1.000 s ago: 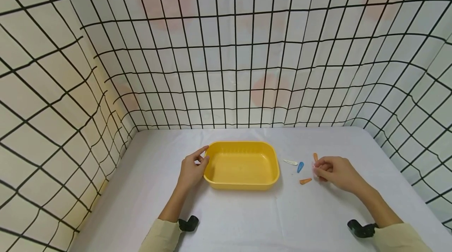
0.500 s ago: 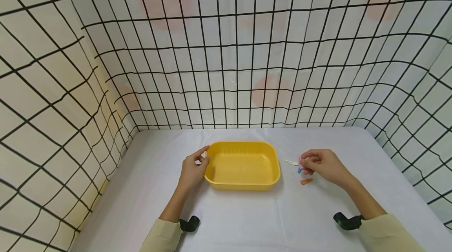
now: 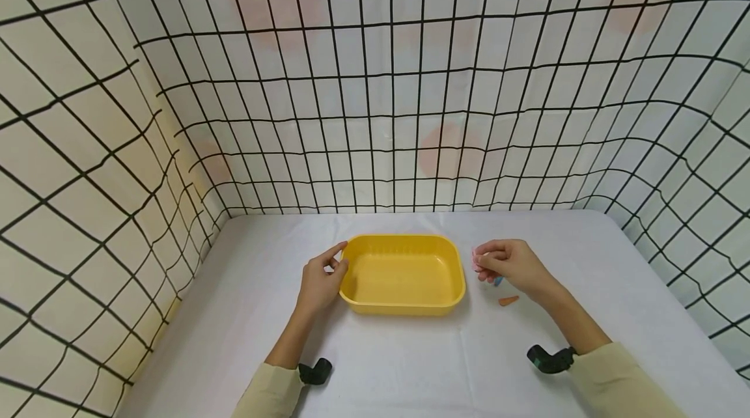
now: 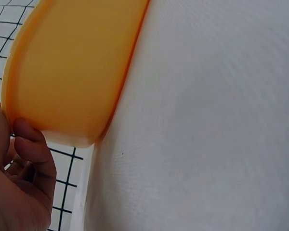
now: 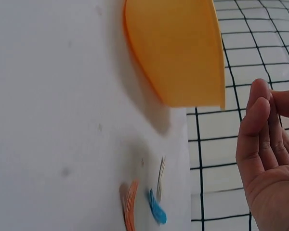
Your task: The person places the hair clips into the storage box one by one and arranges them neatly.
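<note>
A yellow plastic basin [image 3: 402, 308] stands on the white-covered table. At its left end, my left hand [image 3: 317, 282] grips the wall near the rim; in the left wrist view, fingertips [image 4: 26, 129] press the outer side. Just right of the basin and above the table, my right hand [image 3: 511, 265] pinches a small pink hair clip [image 3: 475, 259], mostly covered by the fingers. Beneath that hand lie a blue hair clip [image 5: 157, 208], partly hidden in the head view, and an orange hair clip [image 3: 508, 301]. A thin white hair clip [image 5: 161, 178] shows in the right wrist view.
Walls of white cloth with a black grid [image 3: 375, 112] enclose the table at the back and both sides. White cloth [image 3: 404, 366] covers the tabletop. Black wrist cameras [image 3: 315, 372] sit by the sleeves.
My right hand has moved left from among the clips toward the basin, carrying the pink hair clip. It now hides the white clip in the head view. My left hand stays put.
</note>
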A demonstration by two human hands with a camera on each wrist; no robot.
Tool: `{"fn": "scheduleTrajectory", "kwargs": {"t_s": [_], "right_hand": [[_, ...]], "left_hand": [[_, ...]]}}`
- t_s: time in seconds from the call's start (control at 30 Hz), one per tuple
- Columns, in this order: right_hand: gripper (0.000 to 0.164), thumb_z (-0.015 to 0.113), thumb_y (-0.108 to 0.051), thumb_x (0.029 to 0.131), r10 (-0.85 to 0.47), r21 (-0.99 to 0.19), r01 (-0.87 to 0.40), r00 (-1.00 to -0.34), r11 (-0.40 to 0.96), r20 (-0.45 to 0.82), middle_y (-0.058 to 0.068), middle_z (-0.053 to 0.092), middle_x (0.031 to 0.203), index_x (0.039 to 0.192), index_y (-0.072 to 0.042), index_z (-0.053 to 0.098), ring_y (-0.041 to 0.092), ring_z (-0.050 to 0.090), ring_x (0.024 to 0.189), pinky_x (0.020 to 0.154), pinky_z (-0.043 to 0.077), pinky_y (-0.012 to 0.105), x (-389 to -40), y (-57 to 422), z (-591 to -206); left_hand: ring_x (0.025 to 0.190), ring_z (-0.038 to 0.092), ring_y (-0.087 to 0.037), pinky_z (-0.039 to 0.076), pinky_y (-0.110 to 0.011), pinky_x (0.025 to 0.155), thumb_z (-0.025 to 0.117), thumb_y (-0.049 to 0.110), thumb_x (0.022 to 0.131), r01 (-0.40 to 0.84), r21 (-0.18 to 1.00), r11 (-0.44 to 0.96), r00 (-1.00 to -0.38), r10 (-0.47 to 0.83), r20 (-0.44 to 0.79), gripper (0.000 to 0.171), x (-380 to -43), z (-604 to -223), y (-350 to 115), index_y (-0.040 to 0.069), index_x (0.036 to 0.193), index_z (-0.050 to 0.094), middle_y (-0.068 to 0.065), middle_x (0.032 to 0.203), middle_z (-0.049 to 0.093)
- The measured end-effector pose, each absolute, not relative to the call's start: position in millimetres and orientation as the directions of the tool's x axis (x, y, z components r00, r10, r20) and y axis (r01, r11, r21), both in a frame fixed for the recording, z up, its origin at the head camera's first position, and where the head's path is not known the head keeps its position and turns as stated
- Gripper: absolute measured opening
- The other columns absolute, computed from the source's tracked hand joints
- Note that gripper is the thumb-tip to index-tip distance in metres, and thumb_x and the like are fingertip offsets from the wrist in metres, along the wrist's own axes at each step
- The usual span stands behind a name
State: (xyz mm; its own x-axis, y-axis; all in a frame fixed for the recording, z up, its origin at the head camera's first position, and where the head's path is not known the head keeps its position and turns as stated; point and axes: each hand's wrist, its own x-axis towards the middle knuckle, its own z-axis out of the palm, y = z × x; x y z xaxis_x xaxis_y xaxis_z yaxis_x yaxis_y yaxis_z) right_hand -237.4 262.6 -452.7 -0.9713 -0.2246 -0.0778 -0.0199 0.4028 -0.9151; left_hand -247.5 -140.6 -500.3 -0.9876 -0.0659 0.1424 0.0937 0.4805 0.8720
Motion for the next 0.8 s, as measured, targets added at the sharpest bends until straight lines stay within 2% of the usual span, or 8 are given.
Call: {"fn": "scheduleTrajectory", "kwargs": {"t_s": [0.13,0.33,0.6,0.8], "right_hand": [[0.039,0.068,-0.022,0.099,-0.242,-0.931,-0.014,-0.967,0.366,-0.081,0.024,0.075,0.1,0.123,0.009,0.063,0.019,0.073,0.077,0.074,0.062,0.029,-240,250,-451],[0.035,0.067,-0.015,0.1,-0.295,-0.957,-0.035,-0.954,0.286,-0.054,0.024,0.075,0.1,0.122,0.012,0.063,0.016,0.073,0.076,0.074,0.062,0.029,-242,235,-449],[0.035,0.07,-0.015,0.098,-0.32,-0.967,-0.029,-0.946,0.253,-0.055,0.019,0.076,0.095,0.121,0.01,0.065,0.015,0.073,0.075,0.072,0.061,0.026,-247,211,-446],[0.032,0.069,-0.014,0.098,-0.325,-0.97,-0.017,-0.943,0.244,-0.065,0.023,0.076,0.097,0.121,0.008,0.066,0.018,0.073,0.074,0.07,0.061,0.026,-250,194,-447]], "left_hand": [[0.054,0.047,-0.012,0.041,-0.018,0.05,0.067,0.019,0.097,0.09,0.874,0.478,-0.988,-0.071,0.14,0.041,-248,-500,-141,0.022,0.137,0.068,-0.004,0.078,0.055],[0.054,0.047,-0.012,0.041,-0.018,0.05,0.068,0.019,0.097,0.079,0.876,0.476,-0.988,-0.078,0.131,0.041,-247,-500,-140,0.023,0.137,0.068,-0.004,0.078,0.055],[0.054,0.047,-0.013,0.041,-0.018,0.05,0.068,0.018,0.096,0.064,0.878,0.474,-0.989,-0.086,0.119,0.042,-246,-500,-139,0.024,0.138,0.068,-0.005,0.079,0.056],[0.054,0.047,-0.013,0.042,-0.018,0.05,0.067,0.017,0.096,0.064,0.88,0.471,-0.989,-0.086,0.118,0.043,-246,-499,-138,0.023,0.139,0.067,-0.004,0.078,0.056]]}}
